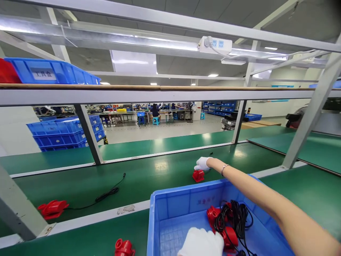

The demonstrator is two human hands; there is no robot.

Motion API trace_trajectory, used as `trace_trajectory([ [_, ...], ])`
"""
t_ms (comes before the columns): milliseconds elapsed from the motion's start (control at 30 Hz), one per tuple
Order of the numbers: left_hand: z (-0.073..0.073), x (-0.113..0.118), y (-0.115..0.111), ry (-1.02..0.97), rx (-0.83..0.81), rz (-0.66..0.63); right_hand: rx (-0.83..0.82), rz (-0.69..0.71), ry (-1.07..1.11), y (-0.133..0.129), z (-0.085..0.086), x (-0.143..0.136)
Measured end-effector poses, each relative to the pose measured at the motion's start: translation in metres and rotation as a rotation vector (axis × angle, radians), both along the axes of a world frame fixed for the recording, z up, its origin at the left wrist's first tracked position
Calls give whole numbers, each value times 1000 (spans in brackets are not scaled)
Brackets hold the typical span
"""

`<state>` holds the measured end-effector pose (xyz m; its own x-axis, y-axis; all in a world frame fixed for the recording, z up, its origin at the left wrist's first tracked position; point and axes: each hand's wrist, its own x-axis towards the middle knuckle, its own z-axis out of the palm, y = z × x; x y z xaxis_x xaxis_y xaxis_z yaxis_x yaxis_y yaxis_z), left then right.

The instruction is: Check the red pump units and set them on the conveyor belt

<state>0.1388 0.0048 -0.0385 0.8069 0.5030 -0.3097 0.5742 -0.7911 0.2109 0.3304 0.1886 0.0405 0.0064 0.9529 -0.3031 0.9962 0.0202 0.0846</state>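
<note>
My right hand (202, 163), in a white glove, reaches out over the green belt beyond the bin. Its fingers are curled closed at the top of a red plastic housing (198, 176). A bit of dark cable shows beside it. My left hand (201, 242), also gloved, is low inside the blue bin (177, 233). Its fingers bend downward, closed, and whatever they hold is hidden. Right beside it lie red housings (230, 237) with bundled black cables (238, 217).
Another red housing (53, 209) lies on the belt at left, its black cable (108, 193) stretched out. One more red housing (124, 248) sits left of the bin. Grey frame posts (89, 135) and a shelf edge (160, 96) cross the view. Stacked blue crates (58, 137) stand behind.
</note>
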Motion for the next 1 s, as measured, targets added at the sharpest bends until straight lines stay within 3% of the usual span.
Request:
trace_trajectory([
  [100, 27, -7, -5, -83, 41, -1, 175, 107, -28, -38, 14, -1],
  [200, 43, -18, -12, -161, 99, 54, 273, 253, -40, -106, 12, -6],
  [333, 50, -27, -16, -199, 134, 65, 221, 526, -9, -205, -18, -21],
  [467, 52, -29, -15, -156, 128, 68, 244, 660, -46, -260, -56, -33],
  [633, 54, -30, -15, -140, 140, 131, 262, 848, -134, -275, -107, -40],
  [767, 54, -30, -15, -144, 110, 159, 269, 821, -225, -275, -140, -38],
  [867, 52, -31, -15, -181, 82, 174, 274, 796, -209, -266, -142, -28],
  [1000, 53, -32, -13, -321, 33, 229, 227, 780, -88, -254, -114, -17],
])
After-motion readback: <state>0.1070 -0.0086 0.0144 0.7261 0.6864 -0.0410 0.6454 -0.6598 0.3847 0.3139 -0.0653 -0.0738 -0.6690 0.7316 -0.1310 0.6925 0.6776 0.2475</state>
